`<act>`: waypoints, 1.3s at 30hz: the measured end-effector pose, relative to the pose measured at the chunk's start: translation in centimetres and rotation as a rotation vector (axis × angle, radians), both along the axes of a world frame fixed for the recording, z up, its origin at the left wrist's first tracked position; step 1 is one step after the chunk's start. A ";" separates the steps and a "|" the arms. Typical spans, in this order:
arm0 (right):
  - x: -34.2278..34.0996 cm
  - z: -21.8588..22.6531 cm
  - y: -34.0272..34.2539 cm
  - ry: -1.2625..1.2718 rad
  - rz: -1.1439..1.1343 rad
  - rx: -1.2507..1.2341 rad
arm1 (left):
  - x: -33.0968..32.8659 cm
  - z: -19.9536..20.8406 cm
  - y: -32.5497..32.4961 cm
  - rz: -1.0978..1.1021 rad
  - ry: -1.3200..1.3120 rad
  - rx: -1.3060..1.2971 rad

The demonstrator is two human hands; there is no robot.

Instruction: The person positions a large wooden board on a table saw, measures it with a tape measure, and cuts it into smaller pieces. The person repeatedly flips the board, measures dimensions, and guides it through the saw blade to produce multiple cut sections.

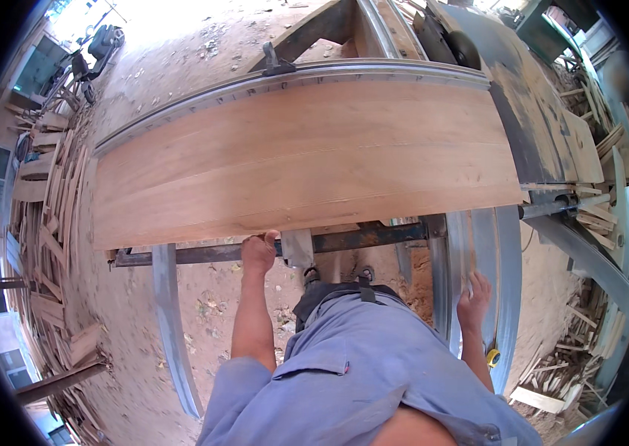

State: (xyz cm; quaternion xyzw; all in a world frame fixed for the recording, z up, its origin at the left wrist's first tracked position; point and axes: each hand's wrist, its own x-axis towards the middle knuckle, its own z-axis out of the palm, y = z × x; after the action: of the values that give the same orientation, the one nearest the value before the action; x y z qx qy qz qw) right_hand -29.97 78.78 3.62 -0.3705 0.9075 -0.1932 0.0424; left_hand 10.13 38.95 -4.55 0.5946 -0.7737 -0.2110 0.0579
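Observation:
A wide, reddish-brown wooden board (307, 156) lies across the sliding table of a saw, its far edge along a metal fence (203, 102). At the board's near edge my left hand (259, 253) is closed, thumb up and fingers curled against the edge; its fingertips are partly hidden. Just under that edge runs a dark, rusty metal bar (210, 256). My right hand (473, 303) is low at the right, over the grey metal rails (506, 297), with its fingers loosely stretched and nothing visible in them.
A black clamp-like stop (276, 61) sits on the fence. The dusty machine table (534, 111) extends at the far right. A yellow tape measure (493, 357) is by my right forearm. Scrap wood is piled at the left (47, 215) and right (578, 334). A motorbike (99, 56) stands far left.

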 end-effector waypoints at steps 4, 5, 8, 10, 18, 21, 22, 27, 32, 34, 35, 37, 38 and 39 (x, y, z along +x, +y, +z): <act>-0.8 0.5 -7.6 -0.043 0.159 -0.085 | -1.5 1.2 -0.5 -0.077 -0.063 0.032; -1.2 0.6 -9.3 -0.057 0.171 -0.114 | -1.0 0.4 -0.6 -0.113 -0.063 -0.001; -1.6 1.5 -16.4 0.000 0.333 -0.195 | -0.6 0.5 0.0 -0.160 0.138 -0.017; -2.0 1.3 -20.3 0.012 0.387 -0.151 | -2.0 2.7 0.6 0.036 0.322 0.122; -8.0 1.5 -32.3 0.096 0.514 -0.115 | -3.7 4.0 0.6 1.150 1.494 0.783; -11.9 -0.7 -39.5 0.165 0.571 -0.243 | -5.4 4.9 -1.6 1.270 1.615 0.652; -12.7 -0.7 -42.0 0.184 0.616 -0.294 | -4.3 2.7 -1.9 1.282 1.632 0.552; -14.3 -1.8 -48.6 0.331 0.661 -0.345 | -4.9 4.8 -0.7 1.366 1.560 0.388; -14.8 -1.4 -50.1 0.225 0.715 -0.219 | -1.9 4.4 2.1 1.394 1.611 0.428; -15.0 -1.7 -50.7 0.158 0.726 -0.069 | -0.7 3.4 4.0 1.146 1.643 0.451; -15.3 -1.8 -51.4 0.124 0.734 0.006 | -1.1 3.1 4.7 1.026 1.655 0.454; -15.9 -0.7 -52.9 0.008 0.735 0.194 | -3.2 5.6 4.8 0.850 1.210 0.260; -15.9 0.2 -53.7 -0.048 0.735 0.286 | -3.8 6.3 4.6 0.762 0.989 0.162; -15.6 0.9 -54.6 -0.105 0.738 0.375 | -3.7 5.9 4.5 0.827 1.090 0.188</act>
State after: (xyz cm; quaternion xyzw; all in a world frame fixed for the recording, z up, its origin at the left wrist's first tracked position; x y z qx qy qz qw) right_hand -45.55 24.15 4.49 -0.6464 0.7299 -0.0152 0.2218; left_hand 6.45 43.46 1.40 0.6523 -0.3223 -0.5067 0.4624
